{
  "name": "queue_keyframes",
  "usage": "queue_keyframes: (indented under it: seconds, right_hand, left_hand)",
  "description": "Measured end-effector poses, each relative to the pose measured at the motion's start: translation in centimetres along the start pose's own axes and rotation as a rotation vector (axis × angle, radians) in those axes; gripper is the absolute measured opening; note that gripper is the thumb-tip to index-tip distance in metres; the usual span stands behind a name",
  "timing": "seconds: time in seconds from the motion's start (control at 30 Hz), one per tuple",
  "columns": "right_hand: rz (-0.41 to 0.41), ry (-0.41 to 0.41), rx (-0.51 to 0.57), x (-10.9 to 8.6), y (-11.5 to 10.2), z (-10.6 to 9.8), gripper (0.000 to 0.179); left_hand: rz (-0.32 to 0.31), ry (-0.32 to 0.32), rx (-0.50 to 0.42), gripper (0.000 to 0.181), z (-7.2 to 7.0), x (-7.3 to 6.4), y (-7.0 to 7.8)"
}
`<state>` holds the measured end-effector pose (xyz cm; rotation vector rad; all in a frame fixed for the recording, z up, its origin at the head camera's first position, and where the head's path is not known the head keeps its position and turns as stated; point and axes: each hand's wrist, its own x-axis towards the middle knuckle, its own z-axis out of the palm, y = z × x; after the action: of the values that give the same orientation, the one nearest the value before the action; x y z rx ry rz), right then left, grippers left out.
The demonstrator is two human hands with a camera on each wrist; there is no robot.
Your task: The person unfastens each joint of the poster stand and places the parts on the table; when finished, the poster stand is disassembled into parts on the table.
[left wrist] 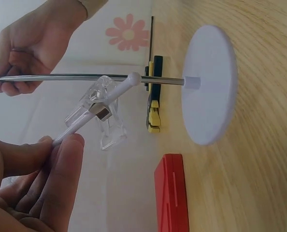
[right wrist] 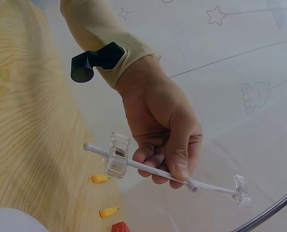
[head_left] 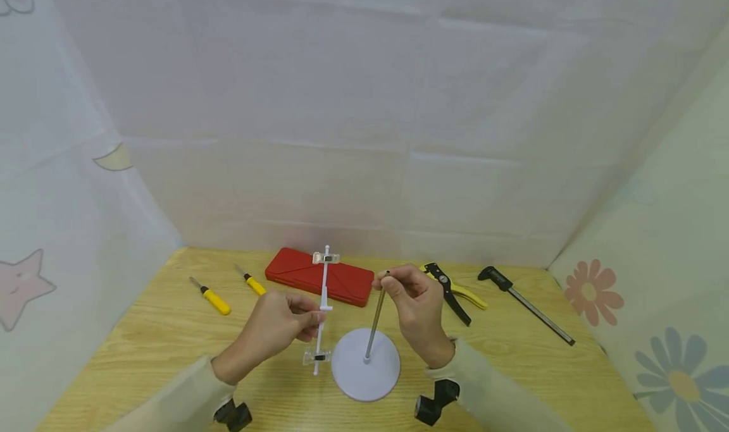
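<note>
Pinching a slim white plastic rod [head_left: 323, 297] between thumb and fingertips, the left hand [head_left: 279, 324] is holding it in the air above the table [head_left: 142, 343], just beside a stand. Ball-shaped knobs are capping the rod's ends, a short hollow stub is jutting from its middle, and two clear plastic clips [head_left: 326, 259], each with a small metallic piece, are sitting near either end. The right hand [head_left: 418, 299] is gripping the top of a smooth, shiny metal pole [head_left: 376, 318], its thumb and fingers closing around it near the dark tip. Below, the pole is rising from a small collar on a flat, round white base [head_left: 364, 381], which is resting on the pale wood grain. Behind, a glossy red oblong case [head_left: 353, 284] with creased panel lines is lying near black-and-yellow pliers [head_left: 441, 277]. A black-headed caliper [head_left: 538, 313] is stretching out its straight metal beam at right, and two yellow-handled screwdrivers [head_left: 216, 302] are lying at left. Any lettering on the tools is too small to read. Creased pale fabric [head_left: 364, 103] is hanging around the table, printed with flowers.
</note>
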<state>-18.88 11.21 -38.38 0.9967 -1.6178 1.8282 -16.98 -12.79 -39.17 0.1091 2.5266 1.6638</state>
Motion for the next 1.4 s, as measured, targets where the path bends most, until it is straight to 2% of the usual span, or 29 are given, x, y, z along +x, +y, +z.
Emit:
queue_keyframes:
  seconds: [0.43,0.73,1.0,1.4]
  right_hand:
    - [0.001,0.005,0.009,-0.1,0.1,0.0,0.014]
    - [0.007,0.007,0.015,0.0,0.0,0.0,0.015]
    - [-0.007,0.002,0.032,0.0,0.0,0.0,0.016]
    - [0.001,0.011,0.018,0.0,0.0,0.0,0.014]
  left_hand:
    - [-0.049,-0.069,-0.059,0.013,1.0,0.1,-2.5]
    - [-0.091,-0.087,-0.051,0.016,1.4,-0.2,-3.6]
    - [-0.135,-0.122,-0.061,0.013,1.6,-0.2,-5.3]
    - [-0.159,-0.157,-0.056,0.01,1.9,-0.4,-6.8]
